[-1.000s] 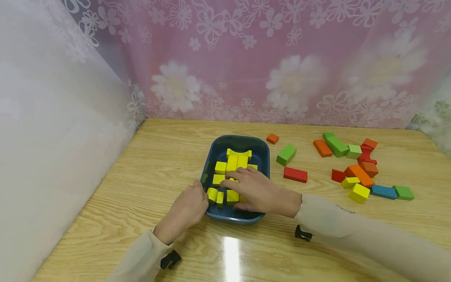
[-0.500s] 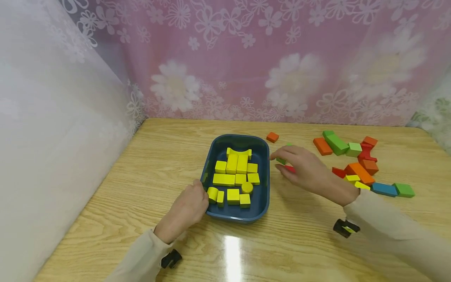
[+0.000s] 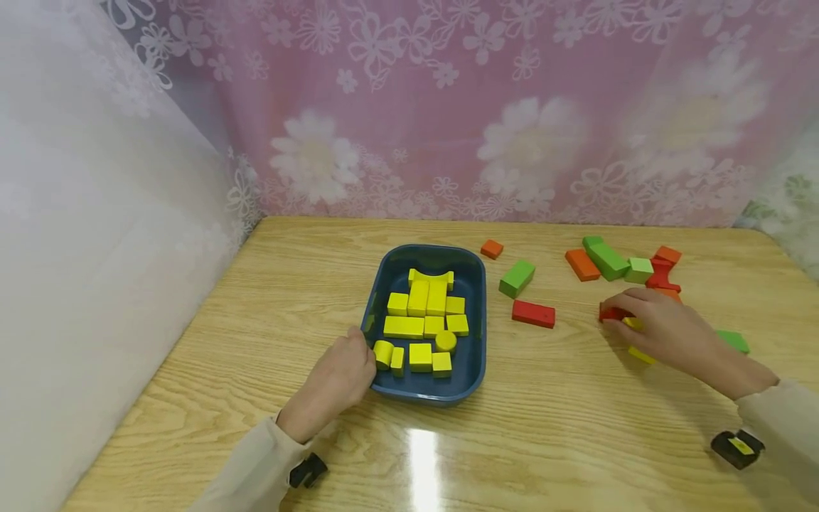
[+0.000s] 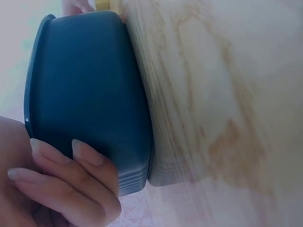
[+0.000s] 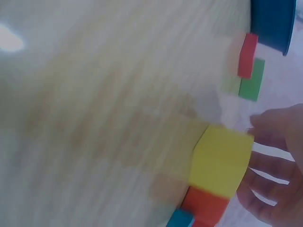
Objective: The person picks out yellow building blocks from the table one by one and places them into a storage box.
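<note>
My left hand (image 3: 335, 373) grips the near left corner of a dark blue plastic basin (image 3: 470, 359); in the left wrist view its fingers (image 4: 90, 182) curl against the outer wall. Inside the basin lie several yellow blocks (image 3: 404, 327), among them a cylinder (image 3: 383, 354) and a round disc (image 3: 446, 341). To the right, my right hand (image 3: 668, 331) reaches over loose blocks, its fingers loosely bent. Beneath it a yellow block (image 3: 641, 355) and a red block (image 3: 611, 313) partly show. The right wrist view has its fingertips right beside a yellow block (image 5: 222, 161).
Between basin and right hand lie a red block (image 3: 534, 313), a green block (image 3: 517, 278) and a small orange block (image 3: 492, 249). Farther back right are a long green block (image 3: 606, 260), an orange one (image 3: 582, 264) and a red arch-like piece (image 3: 661, 274). Curtains (image 3: 409, 128) hang behind.
My right hand has left the basin and moved right, past the green and red blocks, to the yellow blocks in the right-hand group. My left hand stays on the basin.
</note>
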`<state>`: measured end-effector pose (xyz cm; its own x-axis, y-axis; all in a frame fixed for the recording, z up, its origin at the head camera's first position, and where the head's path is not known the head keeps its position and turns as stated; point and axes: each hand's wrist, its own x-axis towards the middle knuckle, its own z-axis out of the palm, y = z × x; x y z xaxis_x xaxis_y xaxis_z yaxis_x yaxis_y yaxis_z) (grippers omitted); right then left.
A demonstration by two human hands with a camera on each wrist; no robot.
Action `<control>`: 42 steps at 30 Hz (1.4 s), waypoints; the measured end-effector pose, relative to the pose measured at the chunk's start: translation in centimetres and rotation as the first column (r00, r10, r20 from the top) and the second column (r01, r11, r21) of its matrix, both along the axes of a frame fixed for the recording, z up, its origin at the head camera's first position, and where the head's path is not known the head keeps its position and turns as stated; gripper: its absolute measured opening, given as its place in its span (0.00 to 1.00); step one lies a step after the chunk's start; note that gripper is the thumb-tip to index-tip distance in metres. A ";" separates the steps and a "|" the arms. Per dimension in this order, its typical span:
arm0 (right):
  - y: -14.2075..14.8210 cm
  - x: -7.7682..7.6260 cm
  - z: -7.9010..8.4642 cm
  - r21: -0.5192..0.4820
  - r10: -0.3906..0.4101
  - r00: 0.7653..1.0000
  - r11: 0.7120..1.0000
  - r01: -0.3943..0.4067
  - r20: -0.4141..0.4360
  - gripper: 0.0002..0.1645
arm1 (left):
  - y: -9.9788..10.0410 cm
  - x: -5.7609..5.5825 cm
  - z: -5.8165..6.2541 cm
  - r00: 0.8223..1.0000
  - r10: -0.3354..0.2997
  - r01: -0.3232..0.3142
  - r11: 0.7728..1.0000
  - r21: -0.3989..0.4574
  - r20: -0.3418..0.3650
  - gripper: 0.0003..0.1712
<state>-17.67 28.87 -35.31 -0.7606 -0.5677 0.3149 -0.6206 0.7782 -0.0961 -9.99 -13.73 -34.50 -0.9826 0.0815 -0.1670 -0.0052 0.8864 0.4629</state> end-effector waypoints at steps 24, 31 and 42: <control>2.1 2.4 -1.4 -0.013 0.125 0.992 0.992 -0.125 -0.018 0.23 | -0.1 0.1 0.0 1.000 -0.013 0.013 1.000 0.017 -0.013 0.12; 0.2 1.9 -0.2 -0.061 0.139 0.988 0.988 -0.144 -0.072 0.29 | -0.1 0.1 -0.1 1.000 -0.009 0.009 1.000 0.014 -0.018 0.13; -7.5 0.6 2.6 -0.161 0.300 0.934 0.929 -0.332 -0.195 0.27 | -0.1 0.0 -0.1 0.999 -0.010 0.010 1.000 0.002 -0.031 0.13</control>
